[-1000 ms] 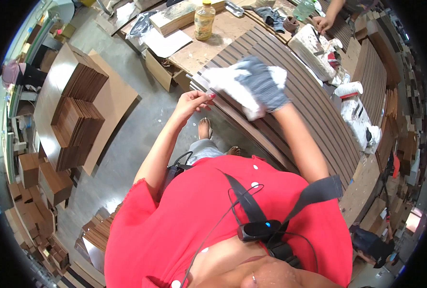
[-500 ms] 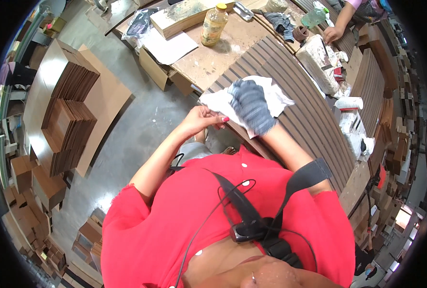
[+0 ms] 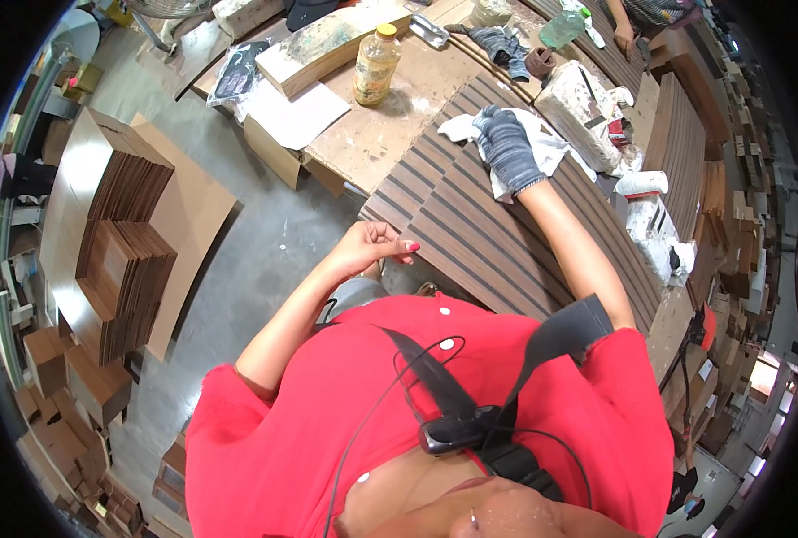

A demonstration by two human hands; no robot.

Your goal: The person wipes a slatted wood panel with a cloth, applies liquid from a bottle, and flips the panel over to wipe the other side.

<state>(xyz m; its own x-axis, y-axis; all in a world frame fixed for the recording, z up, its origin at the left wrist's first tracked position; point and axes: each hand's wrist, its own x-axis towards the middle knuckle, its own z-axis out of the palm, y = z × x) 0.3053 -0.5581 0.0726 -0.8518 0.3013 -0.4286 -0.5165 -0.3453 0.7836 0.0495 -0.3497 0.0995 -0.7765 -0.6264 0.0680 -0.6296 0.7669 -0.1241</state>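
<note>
My right hand (image 3: 511, 152), in a grey knitted glove, presses a bunched white cloth (image 3: 547, 157) onto a brown panel with dark parallel stripes (image 3: 470, 211). Its fingers are bent over the cloth, near the panel's far side. My bare left hand (image 3: 372, 247) is by the panel's near left corner, fingers loosely curled and thumb stretched out. Nothing shows in it; whether it touches the panel edge I cannot tell. The striped panel lies on a brown worktable (image 3: 376, 148) and slants across in front of me.
A yellow-capped bottle (image 3: 376, 67), a wooden block (image 3: 327, 49) and a white sheet (image 3: 296, 112) sit on the table. Stained white packages (image 3: 578, 117) and a white roll (image 3: 641, 184) line the right. A co-worker's hand (image 3: 625, 40) is beyond. Stacked brown panels (image 3: 125, 251) stand left.
My right hand has slid the cloth away from me and to the right along the striped panel. My left hand stays near the corner, its pose much the same. The view has shifted slightly.
</note>
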